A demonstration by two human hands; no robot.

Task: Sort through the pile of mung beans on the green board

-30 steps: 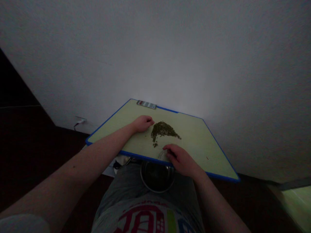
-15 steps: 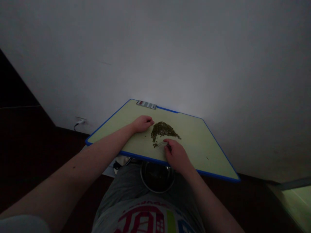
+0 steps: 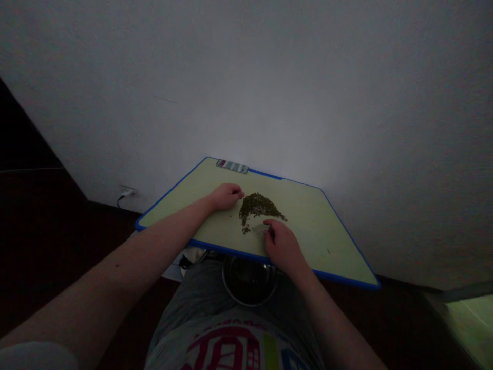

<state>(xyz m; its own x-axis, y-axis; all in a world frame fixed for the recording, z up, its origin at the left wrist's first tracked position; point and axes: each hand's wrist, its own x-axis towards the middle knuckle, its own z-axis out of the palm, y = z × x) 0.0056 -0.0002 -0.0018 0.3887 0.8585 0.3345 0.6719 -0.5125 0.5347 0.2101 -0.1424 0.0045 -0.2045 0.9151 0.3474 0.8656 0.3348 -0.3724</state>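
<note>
A pile of small greenish-brown beans or seeds [image 3: 258, 204] is spread in a curved patch on a pale table [image 3: 308, 231] with a blue rim. My right hand [image 3: 283, 245] is closed on a clear protractor [image 3: 259, 230], its curved edge turned left, close to a few grains at the near end of the patch. My left hand [image 3: 226, 196] rests on the tabletop at the left side of the pile, fingers curled together; whether anything is between them is hidden. Below the near table edge, a metal bowl [image 3: 249, 300] sits on my lap, its inside dark.
A flat slab with a row of printed squares [image 3: 232, 166] lies at the table's far edge by the wall. A small dark sliver [image 3: 328, 251] is on the right side of the tabletop. A plugged-in socket [image 3: 128, 193] is low on the wall at left.
My right hand has shifted slightly to the right with the protractor, which now shows flatter and fan-shaped. My left hand and the pile look the same.
</note>
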